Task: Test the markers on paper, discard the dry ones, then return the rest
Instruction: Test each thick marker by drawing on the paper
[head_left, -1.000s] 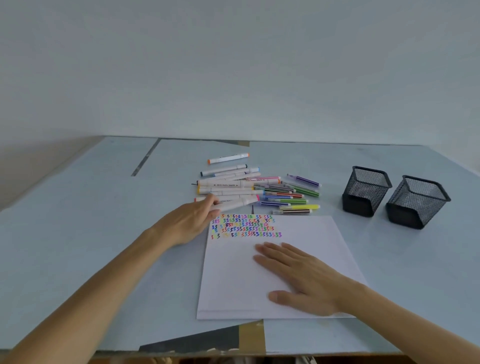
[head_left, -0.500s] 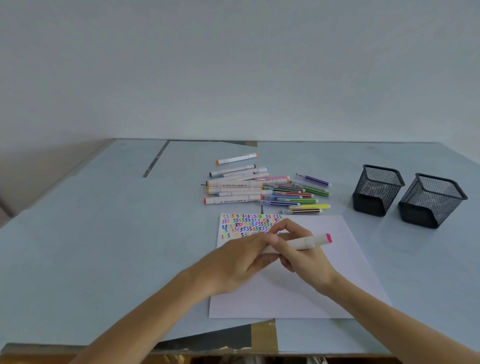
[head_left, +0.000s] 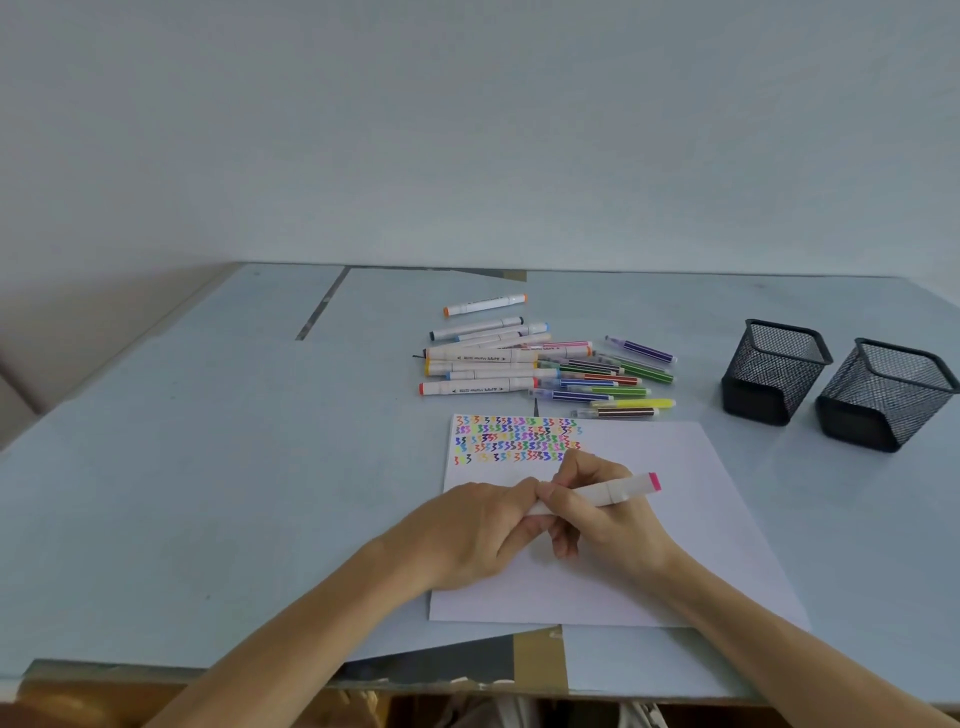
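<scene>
A white marker with a pink end cap (head_left: 613, 491) lies across both hands above the white paper (head_left: 701, 525). My right hand (head_left: 597, 514) grips its barrel, the pink cap pointing right. My left hand (head_left: 478, 530) holds the marker's left end, which its fingers hide. Rows of coloured squiggles (head_left: 514, 439) fill the paper's top left corner. A pile of markers (head_left: 524, 364) lies on the table beyond the paper, thick white ones at the left, thin coloured ones at the right.
Two black mesh cups (head_left: 774, 371) (head_left: 883, 395) stand at the right, beyond the paper's right edge. The pale blue table (head_left: 208, 467) reaches a wall at the back. Its front edge runs just below my forearms.
My left hand picked a white marker from the pile and brought it over the paper. My right hand lifted off the paper and took the barrel. Both hands now hold it.
</scene>
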